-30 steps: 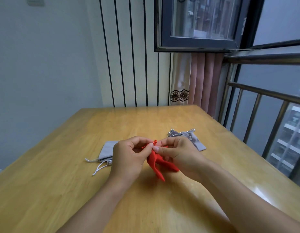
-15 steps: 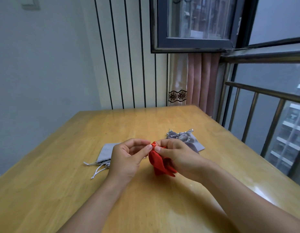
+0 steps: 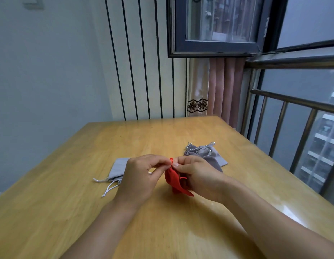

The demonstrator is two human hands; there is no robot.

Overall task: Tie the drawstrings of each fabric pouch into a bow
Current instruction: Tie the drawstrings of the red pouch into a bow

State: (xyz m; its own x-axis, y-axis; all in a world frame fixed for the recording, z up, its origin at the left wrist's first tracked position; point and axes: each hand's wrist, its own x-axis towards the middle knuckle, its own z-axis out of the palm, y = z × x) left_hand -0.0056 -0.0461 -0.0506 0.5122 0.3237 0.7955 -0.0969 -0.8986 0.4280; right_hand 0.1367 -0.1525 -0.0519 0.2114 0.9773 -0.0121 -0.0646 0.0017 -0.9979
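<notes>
1. While both hands meet over the middle of the wooden table [image 3: 72,212], the left hand [image 3: 138,176] and the right hand [image 3: 198,176] pinch the gathered neck of a red fabric pouch [image 3: 172,181], thumbs and fingertips nearly touching each other at its top.
2. Below that pinch the red pouch hangs down between the two palms, its lower corner sticking out toward the right wrist, close above the tabletop.
3. A thin loop of red drawstring [image 3: 183,177] shows against the right palm, just beside the pouch body; whether any knot is formed at the neck I cannot tell, since the fingers cover it.
4. Left of the red pouch, partly behind the left hand, a pale grey pouch [image 3: 118,168] lies flat on the table, its white drawstrings [image 3: 109,187] trailing loose toward the near left edge.
5. Beyond the right hand, farther from the red pouch, grey pouches [image 3: 207,154] lie clustered together with silvery bows at their necks.
</notes>
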